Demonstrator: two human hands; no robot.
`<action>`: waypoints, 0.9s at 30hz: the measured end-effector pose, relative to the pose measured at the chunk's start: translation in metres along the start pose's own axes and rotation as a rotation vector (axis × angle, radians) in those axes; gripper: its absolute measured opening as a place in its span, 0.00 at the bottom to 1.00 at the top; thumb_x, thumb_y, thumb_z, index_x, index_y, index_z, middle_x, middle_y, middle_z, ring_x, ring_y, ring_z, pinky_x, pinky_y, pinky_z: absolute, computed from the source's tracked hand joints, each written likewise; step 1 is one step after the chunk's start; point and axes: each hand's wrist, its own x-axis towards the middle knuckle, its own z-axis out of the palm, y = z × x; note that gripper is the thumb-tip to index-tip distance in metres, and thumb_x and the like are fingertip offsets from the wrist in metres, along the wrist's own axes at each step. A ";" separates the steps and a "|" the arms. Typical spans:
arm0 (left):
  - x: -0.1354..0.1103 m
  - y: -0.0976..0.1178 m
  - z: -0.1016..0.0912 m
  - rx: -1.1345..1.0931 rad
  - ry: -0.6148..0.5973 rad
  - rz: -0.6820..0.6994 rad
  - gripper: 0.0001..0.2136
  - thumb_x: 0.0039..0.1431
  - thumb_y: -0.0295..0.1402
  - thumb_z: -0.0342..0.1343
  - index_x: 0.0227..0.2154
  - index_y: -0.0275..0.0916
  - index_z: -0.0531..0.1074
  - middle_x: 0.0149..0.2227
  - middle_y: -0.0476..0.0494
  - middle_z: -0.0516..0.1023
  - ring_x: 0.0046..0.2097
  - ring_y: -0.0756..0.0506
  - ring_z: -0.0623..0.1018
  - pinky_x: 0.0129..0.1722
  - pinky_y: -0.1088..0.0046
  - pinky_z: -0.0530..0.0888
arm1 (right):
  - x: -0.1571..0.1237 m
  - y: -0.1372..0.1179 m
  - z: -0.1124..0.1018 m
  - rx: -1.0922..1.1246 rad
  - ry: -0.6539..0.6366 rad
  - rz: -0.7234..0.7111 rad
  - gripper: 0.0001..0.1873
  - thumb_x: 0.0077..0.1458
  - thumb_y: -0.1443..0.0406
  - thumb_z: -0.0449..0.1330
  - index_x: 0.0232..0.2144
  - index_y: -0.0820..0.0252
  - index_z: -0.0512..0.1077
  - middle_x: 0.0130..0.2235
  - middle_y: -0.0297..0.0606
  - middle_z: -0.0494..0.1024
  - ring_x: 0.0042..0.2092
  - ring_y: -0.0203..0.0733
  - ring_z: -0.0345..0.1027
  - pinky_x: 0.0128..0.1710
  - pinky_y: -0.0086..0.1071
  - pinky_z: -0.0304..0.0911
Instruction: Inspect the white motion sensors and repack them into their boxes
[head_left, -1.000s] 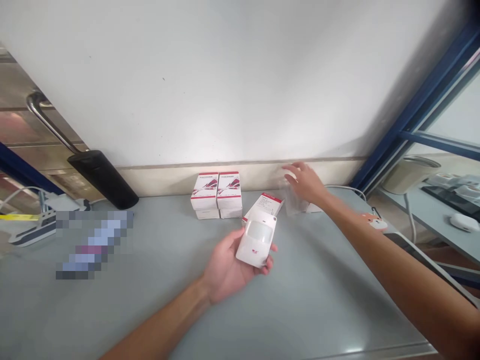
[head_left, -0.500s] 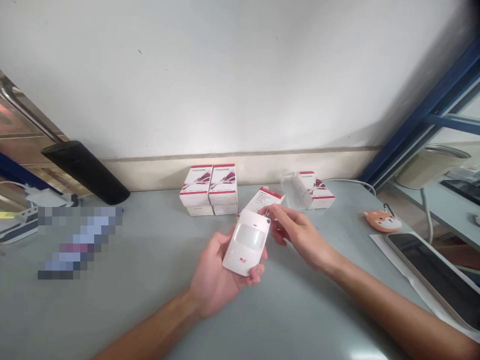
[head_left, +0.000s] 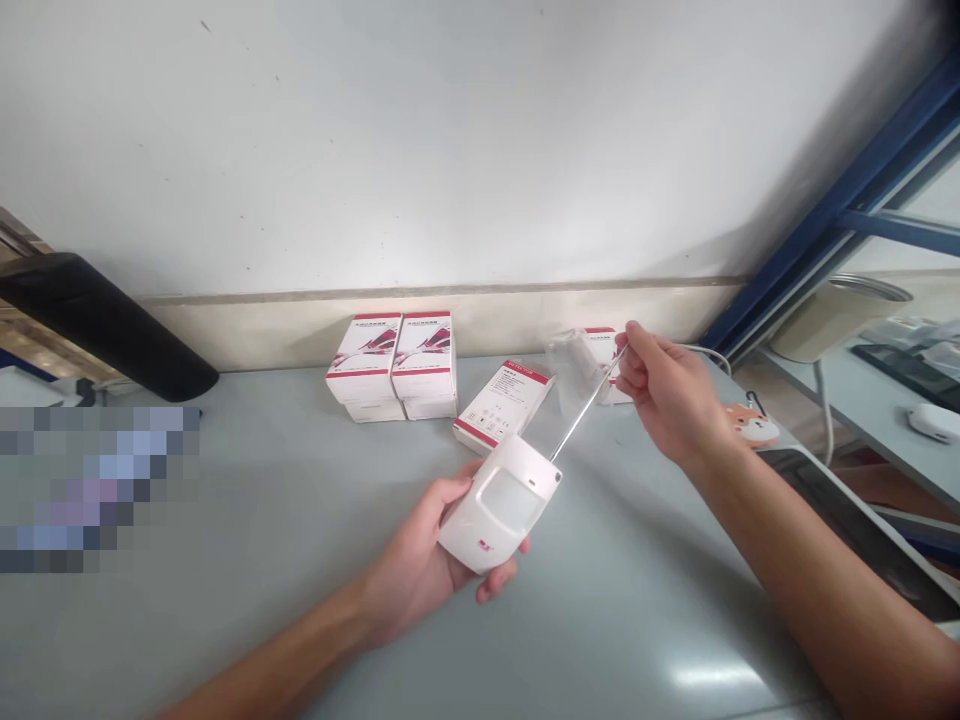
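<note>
Vs. half a second ago: right hand (head_left: pixel 670 400) has moved up and right, away from the sensor body, and is now beside the clear plastic bag (head_left: pixel 574 370). View has also shifted a bit.

Grip, right: narrow pinch on a thin metal rod (head_left: pixel 589 405), held at its upper end. Rod slants down-left, and its lower end meets the top right corner of the sensor. Can't tell if it goes in or only touches.

Grip, left: left hand (head_left: pixel 424 560) is palm up, fingers curled under and round a white PIR motion sensor (head_left: pixel 499 505), lens side facing up, body tilted.

Around it: box lying flat (head_left: pixel 501 405) just above the sensor, two stacks of red-and-white boxes (head_left: pixel 390 365) left of that, another box (head_left: pixel 602 345) partly behind the bag. All on a grey table (head_left: pixel 637 620). Orange animal keyring (head_left: pixel 752 425) and phone (head_left: pixel 862 525) off to the right, near the right forearm.
</note>
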 end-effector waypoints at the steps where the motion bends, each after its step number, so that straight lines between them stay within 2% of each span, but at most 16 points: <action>1: 0.000 0.000 -0.002 0.023 -0.001 -0.001 0.24 0.75 0.45 0.36 0.60 0.36 0.67 0.38 0.39 0.78 0.29 0.46 0.72 0.32 0.67 0.66 | 0.006 -0.003 -0.005 0.007 0.029 -0.011 0.23 0.51 0.47 0.75 0.29 0.58 0.76 0.22 0.23 0.53 0.25 0.33 0.44 0.21 0.29 0.48; 8: 0.004 0.009 -0.019 0.173 0.039 -0.033 0.25 0.75 0.47 0.36 0.64 0.41 0.64 0.37 0.41 0.78 0.28 0.46 0.71 0.31 0.68 0.65 | 0.027 -0.010 -0.030 0.012 0.159 -0.060 0.23 0.50 0.48 0.77 0.28 0.59 0.75 0.21 0.22 0.52 0.23 0.30 0.43 0.19 0.27 0.48; 13: 0.004 0.017 -0.026 0.190 0.021 -0.074 0.24 0.75 0.47 0.39 0.61 0.38 0.67 0.37 0.40 0.79 0.28 0.47 0.71 0.31 0.68 0.64 | 0.043 -0.008 -0.048 0.000 0.264 -0.074 0.21 0.53 0.49 0.76 0.27 0.58 0.75 0.21 0.23 0.51 0.23 0.29 0.43 0.18 0.26 0.48; 18: 0.003 0.021 -0.036 0.146 0.034 -0.087 0.24 0.74 0.48 0.41 0.56 0.35 0.69 0.37 0.37 0.79 0.27 0.46 0.71 0.30 0.67 0.64 | 0.046 -0.003 -0.053 0.010 0.118 -0.031 0.24 0.50 0.46 0.77 0.30 0.58 0.78 0.24 0.25 0.55 0.25 0.30 0.49 0.20 0.25 0.54; 22: 0.005 0.022 -0.039 0.087 0.022 -0.111 0.26 0.74 0.48 0.39 0.59 0.34 0.67 0.36 0.36 0.80 0.26 0.45 0.73 0.28 0.68 0.63 | 0.050 -0.001 -0.059 0.015 0.064 0.001 0.26 0.45 0.44 0.78 0.35 0.56 0.80 0.28 0.28 0.62 0.28 0.31 0.56 0.23 0.24 0.61; 27: 0.006 0.021 -0.043 0.058 -0.017 -0.102 0.24 0.73 0.47 0.41 0.56 0.33 0.68 0.37 0.34 0.80 0.26 0.44 0.74 0.28 0.67 0.65 | 0.056 0.004 -0.067 0.027 -0.008 0.011 0.26 0.42 0.44 0.79 0.32 0.54 0.79 0.34 0.31 0.70 0.35 0.33 0.66 0.29 0.24 0.66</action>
